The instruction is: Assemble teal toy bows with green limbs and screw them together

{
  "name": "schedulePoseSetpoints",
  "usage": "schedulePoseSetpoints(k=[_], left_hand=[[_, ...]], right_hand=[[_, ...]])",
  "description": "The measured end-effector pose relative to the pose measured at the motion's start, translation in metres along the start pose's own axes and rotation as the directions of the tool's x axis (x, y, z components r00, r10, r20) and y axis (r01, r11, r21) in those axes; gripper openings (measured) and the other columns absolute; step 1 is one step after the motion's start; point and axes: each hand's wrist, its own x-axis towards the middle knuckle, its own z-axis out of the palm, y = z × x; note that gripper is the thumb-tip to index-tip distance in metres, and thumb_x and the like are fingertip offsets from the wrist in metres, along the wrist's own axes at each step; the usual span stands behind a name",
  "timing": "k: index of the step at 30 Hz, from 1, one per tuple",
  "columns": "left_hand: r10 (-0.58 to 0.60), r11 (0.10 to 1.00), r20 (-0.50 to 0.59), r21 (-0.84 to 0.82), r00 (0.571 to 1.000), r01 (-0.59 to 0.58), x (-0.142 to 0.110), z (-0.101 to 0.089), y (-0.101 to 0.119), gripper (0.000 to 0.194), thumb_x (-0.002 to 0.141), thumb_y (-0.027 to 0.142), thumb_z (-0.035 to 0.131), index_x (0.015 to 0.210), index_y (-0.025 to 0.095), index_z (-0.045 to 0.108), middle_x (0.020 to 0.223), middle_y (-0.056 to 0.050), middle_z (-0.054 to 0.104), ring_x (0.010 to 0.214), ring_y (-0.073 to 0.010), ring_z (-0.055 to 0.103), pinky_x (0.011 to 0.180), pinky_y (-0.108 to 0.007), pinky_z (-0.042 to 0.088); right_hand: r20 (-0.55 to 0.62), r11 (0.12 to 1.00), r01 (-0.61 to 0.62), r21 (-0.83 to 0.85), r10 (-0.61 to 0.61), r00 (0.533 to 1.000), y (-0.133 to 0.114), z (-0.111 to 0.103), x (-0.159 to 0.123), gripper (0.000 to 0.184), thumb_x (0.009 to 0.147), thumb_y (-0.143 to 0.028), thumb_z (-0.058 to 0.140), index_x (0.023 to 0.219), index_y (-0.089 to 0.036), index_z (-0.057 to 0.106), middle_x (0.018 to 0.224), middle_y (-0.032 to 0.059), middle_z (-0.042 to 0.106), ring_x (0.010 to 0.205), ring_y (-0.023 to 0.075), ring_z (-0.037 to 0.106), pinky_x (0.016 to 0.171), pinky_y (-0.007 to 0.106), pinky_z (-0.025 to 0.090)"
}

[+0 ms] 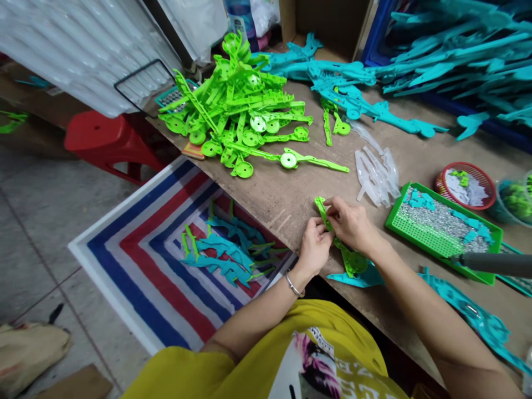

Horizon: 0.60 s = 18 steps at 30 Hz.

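Both my hands are at the table's front edge, closed on one long bright-green plastic part (352, 261). My left hand (315, 246) pinches the middle of it from the left. My right hand (351, 221) grips nearer its far end, with the fingertips over its top. The green part's wide round end points toward me and lies over a turquoise plastic part (361, 277). My fingers hide the middle of the green part, so I cannot make out whether something small is between them.
A heap of green parts (245, 105) lies at the back left. Turquoise parts (341, 83) lie behind. A green tray (440, 252) of small metal pieces, a red basket (467, 183) and clear plastic pieces (376, 174) are at right. A striped-lined box (137, 244) stands below left.
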Motion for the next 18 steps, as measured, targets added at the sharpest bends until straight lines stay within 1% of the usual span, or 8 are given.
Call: schedulePoseSetpoints(k=[3, 6, 10, 13, 14, 16, 18], left_hand=[[0.006, 1.0, -0.003, 0.0, 1.0, -0.006, 0.0, 0.0, 0.0, 0.032, 0.074, 0.011, 0.069, 0.1, 0.019, 0.051, 0.09, -0.002, 0.072, 0.079, -0.0125, 0.066, 0.068, -0.021, 0.048], [0.007, 1.0, -0.003, 0.0, 1.0, -0.007, 0.001, -0.001, -0.002, 0.032, 0.075, 0.01, 0.067, 0.101, 0.018, 0.052, 0.094, -0.004, 0.072, 0.082, -0.013, 0.067, 0.071, -0.022, 0.049], [0.009, 1.0, -0.008, 0.0, 1.0, -0.009, 0.001, -0.001, -0.001, 0.032, 0.076, 0.01, 0.067, 0.102, 0.018, 0.052, 0.096, -0.005, 0.073, 0.087, -0.0147, 0.068, 0.077, -0.025, 0.051], [0.012, 1.0, -0.019, 0.003, 1.0, -0.012, -0.001, 0.0, 0.001, 0.03, 0.075, 0.012, 0.07, 0.099, 0.019, 0.052, 0.091, -0.003, 0.072, 0.083, -0.0145, 0.068, 0.077, -0.025, 0.051], [0.016, 1.0, -0.024, 0.006, 1.0, -0.016, -0.002, 0.0, 0.002, 0.03, 0.075, 0.013, 0.07, 0.097, 0.019, 0.052, 0.087, -0.002, 0.072, 0.081, -0.014, 0.068, 0.076, -0.025, 0.051], [0.028, 1.0, -0.038, 0.012, 0.999, -0.028, -0.004, 0.001, 0.004, 0.028, 0.075, 0.014, 0.072, 0.093, 0.02, 0.052, 0.082, 0.001, 0.069, 0.078, -0.0125, 0.066, 0.074, -0.023, 0.05], [0.035, 0.999, -0.046, 0.015, 0.998, -0.034, -0.004, 0.002, 0.004, 0.028, 0.075, 0.014, 0.072, 0.091, 0.02, 0.051, 0.08, 0.002, 0.068, 0.077, -0.0111, 0.066, 0.074, -0.021, 0.049]], right_hand=[[0.009, 1.0, 0.0, -0.027, 0.0, 1.0, -0.001, 0.0, -0.003, 0.029, 0.089, -0.013, 0.051, 0.117, -0.02, 0.056, 0.093, 0.0057, 0.077, 0.081, 0.02, 0.072, 0.071, 0.027, 0.048], [0.02, 1.0, -0.012, -0.012, 0.012, 1.0, -0.002, 0.001, -0.01, 0.033, 0.089, -0.01, 0.048, 0.12, -0.019, 0.054, 0.099, 0.0073, 0.077, 0.086, 0.0208, 0.073, 0.073, 0.028, 0.049], [0.013, 0.999, -0.041, -0.022, 0.042, 0.999, -0.003, 0.004, -0.021, 0.028, 0.092, -0.013, 0.046, 0.118, -0.02, 0.053, 0.099, 0.0082, 0.077, 0.085, 0.021, 0.073, 0.069, 0.027, 0.048], [0.04, 0.994, -0.008, -0.112, 0.012, 0.999, -0.012, 0.006, -0.028, 0.022, 0.094, -0.012, 0.043, 0.111, -0.019, 0.055, 0.093, 0.0093, 0.075, 0.081, 0.0208, 0.07, 0.068, 0.027, 0.047], [0.06, 0.986, 0.017, -0.167, -0.007, 0.998, -0.016, 0.006, -0.029, 0.02, 0.094, -0.012, 0.043, 0.107, -0.018, 0.057, 0.09, 0.0103, 0.074, 0.08, 0.0215, 0.069, 0.069, 0.028, 0.047], [0.103, 0.963, 0.074, -0.26, -0.049, 0.993, -0.024, 0.005, -0.029, 0.019, 0.096, -0.012, 0.042, 0.1, -0.017, 0.06, 0.09, 0.0136, 0.073, 0.085, 0.0239, 0.068, 0.077, 0.031, 0.047], [0.133, 0.962, 0.097, -0.256, -0.064, 0.989, -0.027, 0.003, -0.026, 0.02, 0.095, -0.011, 0.043, 0.099, -0.015, 0.062, 0.095, 0.0162, 0.074, 0.093, 0.0261, 0.068, 0.086, 0.035, 0.048]])
